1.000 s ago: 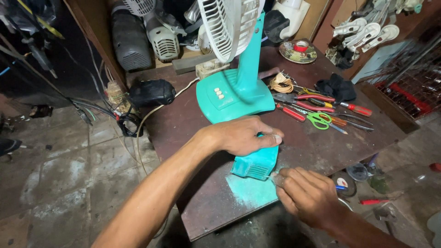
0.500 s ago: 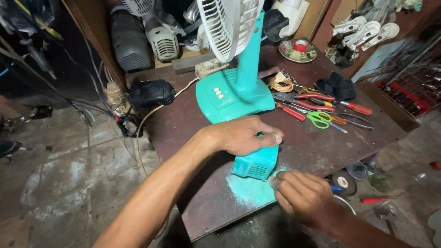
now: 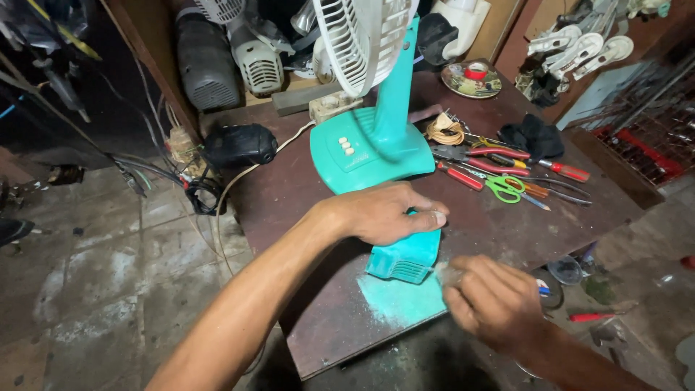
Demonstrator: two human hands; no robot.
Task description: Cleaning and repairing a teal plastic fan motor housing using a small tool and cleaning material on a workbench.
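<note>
Both hands: left hand (image 3: 387, 213) grips teal housing (image 3: 405, 257).

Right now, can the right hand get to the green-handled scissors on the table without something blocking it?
Probably yes. The right hand is at the table's near edge beside the teal motor cover, and the bare tabletop between it and the green-handled scissors looks open. Only red-handled tools lie beyond them.

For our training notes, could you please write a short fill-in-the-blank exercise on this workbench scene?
1. The left hand presses down on a ____ plastic cover.
2. The fan has three white ____ on its base.
3. The scissors have ____ handles.
4. The right hand is at the cover's ____ end.

Answers: teal; buttons; green; near
</note>
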